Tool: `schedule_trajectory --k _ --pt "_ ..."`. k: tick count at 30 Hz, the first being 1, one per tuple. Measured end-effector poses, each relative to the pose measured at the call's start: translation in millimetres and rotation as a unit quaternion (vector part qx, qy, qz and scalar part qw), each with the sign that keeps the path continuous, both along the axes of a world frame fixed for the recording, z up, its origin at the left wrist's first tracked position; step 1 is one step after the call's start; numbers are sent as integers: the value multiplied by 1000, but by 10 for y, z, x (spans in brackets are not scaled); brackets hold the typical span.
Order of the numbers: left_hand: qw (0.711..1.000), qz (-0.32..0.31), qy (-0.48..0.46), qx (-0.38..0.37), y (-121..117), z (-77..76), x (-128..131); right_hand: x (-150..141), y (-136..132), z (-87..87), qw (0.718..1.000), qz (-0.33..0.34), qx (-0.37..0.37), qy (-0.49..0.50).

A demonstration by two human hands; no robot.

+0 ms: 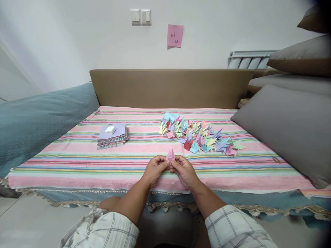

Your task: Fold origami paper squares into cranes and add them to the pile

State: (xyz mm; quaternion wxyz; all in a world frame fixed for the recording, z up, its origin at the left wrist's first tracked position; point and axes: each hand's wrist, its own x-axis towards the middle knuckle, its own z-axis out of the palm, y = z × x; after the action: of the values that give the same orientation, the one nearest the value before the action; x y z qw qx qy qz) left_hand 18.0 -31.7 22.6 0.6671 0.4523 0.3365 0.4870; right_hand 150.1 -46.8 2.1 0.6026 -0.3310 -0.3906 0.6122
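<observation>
Between my two hands is a small piece of folded pink paper (170,155), its pointed end facing away from me. My left hand (155,169) pinches its left edge between thumb and fingers. On the other side, my right hand (184,170) grips the right edge the same way, and the two thumbs almost meet at the lower part. Just beyond my hands lies a heap of folded paper cranes (199,136) in many colours. A stack of square coloured paper (112,139) sits to the left, with a small white box-like object (110,130) on top.
A striped cloth (64,165) covers the seat in front of me. Grey cushions (289,127) are piled at the right, and a blue-covered armrest (46,120) stands at the left. Behind is a brown backrest (165,88). A pink note (175,35) hangs on the wall.
</observation>
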Motion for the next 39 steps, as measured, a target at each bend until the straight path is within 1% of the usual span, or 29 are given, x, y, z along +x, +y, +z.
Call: schedule_trajectory --k 4,11,17,21,24,27,31,34,39 --pt "999 31 -9 -6 -32 -25 47 -16 0 2 1000 7 -11 22" --pt "1000 18 -10 -10 -57 6 31 1 -20 44 999 34 -22 12" --pt "998 40 -2 41 -61 16 40 9 -6 15 999 39 10 -16" --pt "993 84 20 86 -63 70 6 38 5 -17 998 51 18 -35" --pt "982 93 45 158 -71 119 -36 55 2 -13 997 62 30 -47" --pt "965 89 103 224 -89 156 -65 61 -9 20 996 57 41 -60" --pt "941 98 175 271 -114 176 -84 66 -23 60 994 50 57 -75" --pt "925 99 204 306 -122 175 -96 74 -17 54 993 55 61 -84" --pt "897 125 235 354 -117 175 -102 94 14 5 991 66 75 -93"
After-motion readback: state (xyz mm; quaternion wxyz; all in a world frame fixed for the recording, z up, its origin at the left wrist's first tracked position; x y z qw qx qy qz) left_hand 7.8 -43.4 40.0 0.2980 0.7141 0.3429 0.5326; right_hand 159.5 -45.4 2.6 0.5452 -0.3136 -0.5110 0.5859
